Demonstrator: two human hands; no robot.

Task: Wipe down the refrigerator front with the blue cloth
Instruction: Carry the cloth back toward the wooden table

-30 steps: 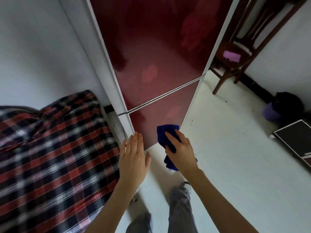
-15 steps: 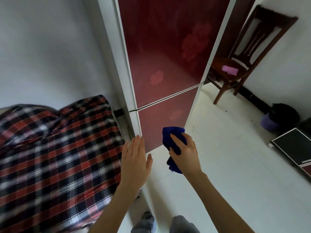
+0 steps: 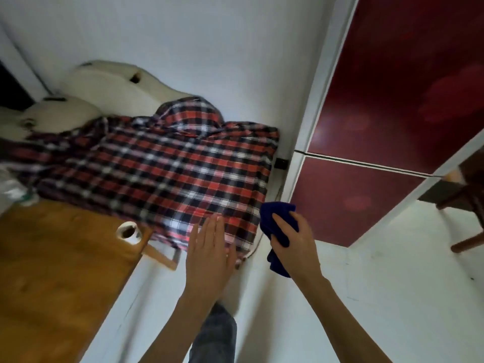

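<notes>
right hand (image 3: 296,242) is bunching the blue cloth (image 3: 277,213) in its grip, fingers curling round it, and the refrigerator front (image 3: 353,195) is sitting just up and to the right of that grip. left hand (image 3: 209,247) is hovering flat and empty over the plaid fabric (image 3: 157,166), farther away.

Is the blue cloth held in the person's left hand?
No, the right hand grips the blue cloth, while the left hand is flat and holds nothing.
</notes>
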